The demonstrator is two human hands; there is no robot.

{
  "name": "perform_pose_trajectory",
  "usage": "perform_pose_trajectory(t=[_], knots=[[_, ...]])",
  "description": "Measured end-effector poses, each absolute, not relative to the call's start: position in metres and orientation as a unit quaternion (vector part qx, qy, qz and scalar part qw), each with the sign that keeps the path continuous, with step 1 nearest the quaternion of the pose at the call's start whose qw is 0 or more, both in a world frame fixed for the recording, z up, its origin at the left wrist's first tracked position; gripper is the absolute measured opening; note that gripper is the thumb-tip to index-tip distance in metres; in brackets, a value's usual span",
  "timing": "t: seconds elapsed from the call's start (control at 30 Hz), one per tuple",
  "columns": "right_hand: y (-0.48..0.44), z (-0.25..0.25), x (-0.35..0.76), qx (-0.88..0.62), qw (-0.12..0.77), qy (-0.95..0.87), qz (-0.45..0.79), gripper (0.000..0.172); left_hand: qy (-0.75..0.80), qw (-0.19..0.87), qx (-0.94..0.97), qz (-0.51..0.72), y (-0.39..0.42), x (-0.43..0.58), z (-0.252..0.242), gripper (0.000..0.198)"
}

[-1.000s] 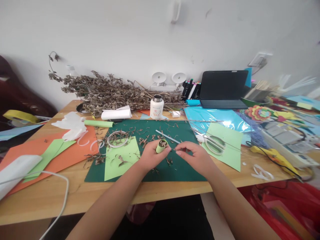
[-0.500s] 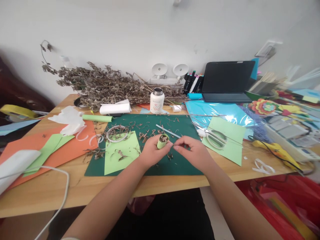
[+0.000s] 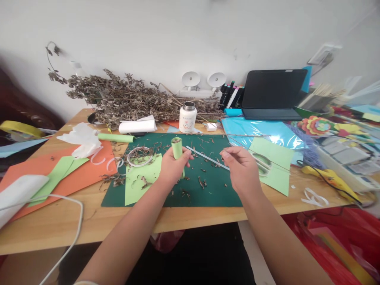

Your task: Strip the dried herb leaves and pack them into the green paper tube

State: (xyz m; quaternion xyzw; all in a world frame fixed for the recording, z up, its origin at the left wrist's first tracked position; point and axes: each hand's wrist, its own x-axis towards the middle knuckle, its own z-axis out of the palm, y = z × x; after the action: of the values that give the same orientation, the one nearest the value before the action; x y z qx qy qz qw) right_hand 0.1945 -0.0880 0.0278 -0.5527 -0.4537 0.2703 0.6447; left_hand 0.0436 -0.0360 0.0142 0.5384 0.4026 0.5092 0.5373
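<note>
My left hand [image 3: 175,166] is wrapped round a rolled green paper tube [image 3: 177,147], which stands nearly upright with dried leaf bits at its top opening. To its right, my right hand [image 3: 242,168] is pinched, a small dark scrap of dried leaf [image 3: 223,150] at its fingertips. Under both hands lies a dark green cutting mat [image 3: 208,194], strewn with dried leaf crumbs. A pale narrow strip [image 3: 204,157] rests on the mat between the hands. On the mat's left are a light green sheet [image 3: 132,194] and a white ring [image 3: 127,158] with dried bits around it.
Dried plants [image 3: 127,97] lie along the wall, behind a white bottle [image 3: 187,118]. Scissors [image 3: 264,164] rest on green paper at right, partly behind my right hand. A tablet [image 3: 273,91] stands at the back. Orange paper [image 3: 74,182] and a white cable [image 3: 80,221] are at left.
My hands have moved apart: the left went left with the tube, now more upright, and the right went right and slightly up, still pinched.
</note>
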Motion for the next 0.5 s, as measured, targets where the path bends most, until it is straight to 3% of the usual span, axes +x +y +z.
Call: perform_pose_trajectory(t=[0.17, 0.33, 0.5], knots=[[-0.089, 0.036, 0.191, -0.511, 0.685, -0.427, 0.295, 0.008, 0.423, 0.453, 0.672, 0.406, -0.043, 0.042, 0.012, 0.022], [-0.092, 0.050, 0.173, -0.429, 0.709, -0.472, 0.299, 0.006, 0.335, 0.333, 0.787, 0.397, -0.047, 0.039, 0.012, 0.019], [-0.093, 0.058, 0.159, -0.427, 0.666, -0.534, 0.299, 0.003, 0.275, 0.289, 0.816, 0.418, -0.048, 0.038, 0.013, 0.014]])
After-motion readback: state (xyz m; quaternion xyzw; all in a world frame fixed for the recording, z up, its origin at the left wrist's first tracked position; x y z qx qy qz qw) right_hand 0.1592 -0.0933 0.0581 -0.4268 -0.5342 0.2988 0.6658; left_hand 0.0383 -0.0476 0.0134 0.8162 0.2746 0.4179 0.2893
